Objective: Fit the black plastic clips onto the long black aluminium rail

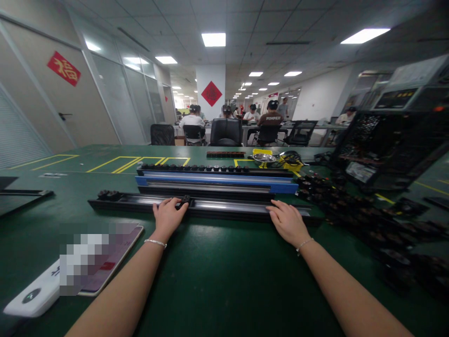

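Note:
A long black rail with a shiny metal channel lies across the green table in front of me. My left hand rests on its left part, the fingertips pinched round a small black slider block sitting in the channel. My right hand lies flat on the rail's right part, fingers stretched out and holding nothing. A few more black blocks sit at the rail's far left end.
Behind the rail lie a blue rail and another black rail topped with several knobs. A heap of black parts spreads at right beside a black crate. A phone lies near left. People sit at desks far back.

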Available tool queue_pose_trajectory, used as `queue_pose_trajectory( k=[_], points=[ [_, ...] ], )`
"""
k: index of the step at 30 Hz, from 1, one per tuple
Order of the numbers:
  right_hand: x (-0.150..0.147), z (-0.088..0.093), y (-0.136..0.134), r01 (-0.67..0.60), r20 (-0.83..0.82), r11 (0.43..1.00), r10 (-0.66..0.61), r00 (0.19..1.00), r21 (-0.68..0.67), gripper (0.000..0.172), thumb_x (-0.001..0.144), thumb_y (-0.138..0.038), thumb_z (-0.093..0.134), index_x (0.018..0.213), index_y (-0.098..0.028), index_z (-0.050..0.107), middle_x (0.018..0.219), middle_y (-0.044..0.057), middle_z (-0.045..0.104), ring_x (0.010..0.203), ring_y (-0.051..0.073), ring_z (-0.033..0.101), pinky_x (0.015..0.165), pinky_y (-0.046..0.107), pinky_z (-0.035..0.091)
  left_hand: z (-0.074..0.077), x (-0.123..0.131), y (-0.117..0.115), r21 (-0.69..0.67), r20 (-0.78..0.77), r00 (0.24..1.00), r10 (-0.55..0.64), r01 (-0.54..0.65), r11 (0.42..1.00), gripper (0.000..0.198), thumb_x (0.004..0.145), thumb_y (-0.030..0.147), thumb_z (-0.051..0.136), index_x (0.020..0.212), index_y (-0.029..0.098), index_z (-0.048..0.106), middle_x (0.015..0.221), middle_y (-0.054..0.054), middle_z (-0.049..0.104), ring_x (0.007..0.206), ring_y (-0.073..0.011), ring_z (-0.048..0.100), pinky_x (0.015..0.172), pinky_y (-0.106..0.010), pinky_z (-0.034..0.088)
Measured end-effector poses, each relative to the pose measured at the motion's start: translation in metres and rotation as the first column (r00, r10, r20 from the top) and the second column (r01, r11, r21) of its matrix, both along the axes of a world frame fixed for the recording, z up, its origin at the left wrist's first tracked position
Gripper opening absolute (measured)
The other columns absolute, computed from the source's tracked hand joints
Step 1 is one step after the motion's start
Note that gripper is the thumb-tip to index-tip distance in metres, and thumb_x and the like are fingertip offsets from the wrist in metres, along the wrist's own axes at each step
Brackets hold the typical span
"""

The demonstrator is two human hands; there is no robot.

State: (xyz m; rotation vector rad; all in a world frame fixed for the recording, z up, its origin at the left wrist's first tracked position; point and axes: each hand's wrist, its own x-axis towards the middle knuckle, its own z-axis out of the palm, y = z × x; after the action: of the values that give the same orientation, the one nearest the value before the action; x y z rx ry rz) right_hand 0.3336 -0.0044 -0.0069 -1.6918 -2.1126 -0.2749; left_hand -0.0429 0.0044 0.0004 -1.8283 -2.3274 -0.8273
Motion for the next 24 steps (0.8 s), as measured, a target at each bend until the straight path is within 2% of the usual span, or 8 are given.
queue_pose_trajectory(
  k=[18,24],
  points=[
    [0.0013,0.0005,-0.0006,-0.015,0.029,1.0,0.016,0.999,-0.024,0.043,0.094,-0.038,0.027,0.111,-0.026,0.065,0.132,0.005,0.054,0.125,0.024,0.044,0.104,0.049,0.032,-0.0001,0.0029,-0.001,0.019,0.08,0.996,-0.023,0.021,1.0,0.031,0.08,0.045,0.049,0.098,0.024,0.064,0.116,-0.009,0.065,0.123,-0.0283,0.045,0.109,-0.061,0.01],
    [0.0026,-0.0008,-0.0005,-0.026,0.039,1.0,0.026,0.999,-0.007,0.043,0.094,-0.041,0.028,0.111,-0.027,0.065,0.131,0.005,0.055,0.124,0.024,0.044,0.103,0.049,0.032,0.0017,0.0039,-0.0018,0.004,0.074,0.997,-0.016,0.016,1.0,0.029,0.081,0.044,0.049,0.096,0.025,0.065,0.12,-0.009,0.063,0.125,-0.0277,0.044,0.109,-0.061,0.011]
  ],
)
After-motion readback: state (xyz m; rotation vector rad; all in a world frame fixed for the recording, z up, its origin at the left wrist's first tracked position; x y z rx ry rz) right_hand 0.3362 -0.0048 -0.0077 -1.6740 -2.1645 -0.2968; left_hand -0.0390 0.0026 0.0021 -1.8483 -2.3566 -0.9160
